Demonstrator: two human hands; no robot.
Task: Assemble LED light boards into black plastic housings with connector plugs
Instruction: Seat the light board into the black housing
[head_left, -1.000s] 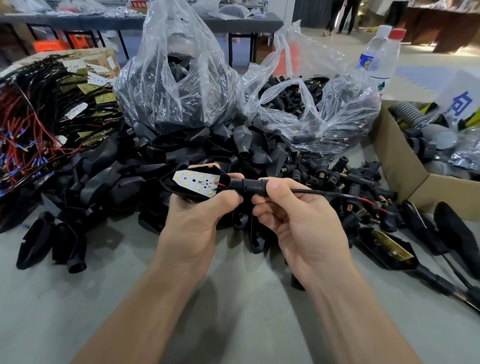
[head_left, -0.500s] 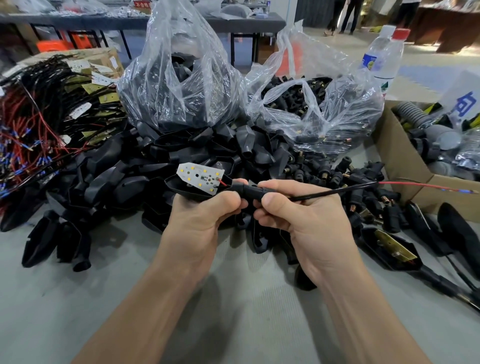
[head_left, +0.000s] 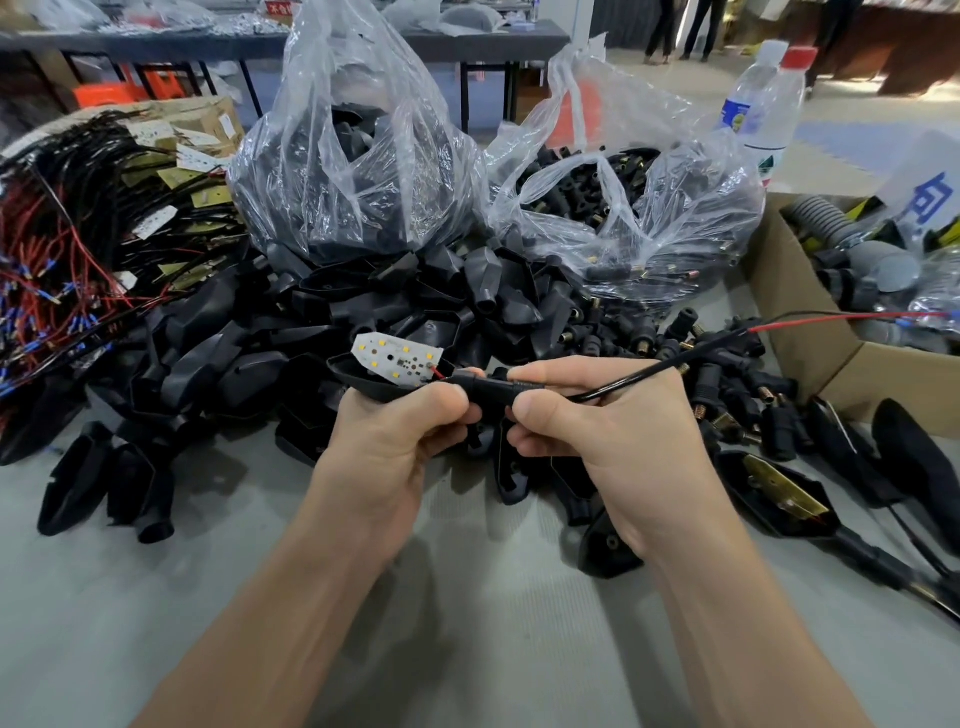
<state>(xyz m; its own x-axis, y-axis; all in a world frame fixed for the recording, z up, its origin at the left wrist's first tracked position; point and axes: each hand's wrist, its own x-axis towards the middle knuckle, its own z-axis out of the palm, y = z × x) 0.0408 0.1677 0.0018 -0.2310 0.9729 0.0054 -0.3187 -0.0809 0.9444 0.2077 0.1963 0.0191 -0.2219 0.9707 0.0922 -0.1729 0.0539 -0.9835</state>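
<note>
My left hand (head_left: 395, 436) grips a black plastic housing (head_left: 363, 382) with a white LED board (head_left: 397, 358) tilted up out of its open face. My right hand (head_left: 597, 421) pinches the black connector plug (head_left: 493, 389) at the housing's neck. A black cable (head_left: 675, 361) runs from the plug up to the right, ending in red wire (head_left: 831, 321) over the box. Behind my hands lies a heap of loose black housings (head_left: 234, 343) and loose plugs (head_left: 649, 338).
Two clear bags hold housings (head_left: 358, 171) and plugs (head_left: 623, 197). Wired LED boards (head_left: 78, 234) pile at the left. A cardboard box (head_left: 810, 332) of grey parts stands right, with two bottles (head_left: 763, 98) behind. Assembled housings (head_left: 779, 493) lie at the right front.
The cable has been drawn further out to the right, its red end now reaching over the box. The LED board has risen further out of the housing.
</note>
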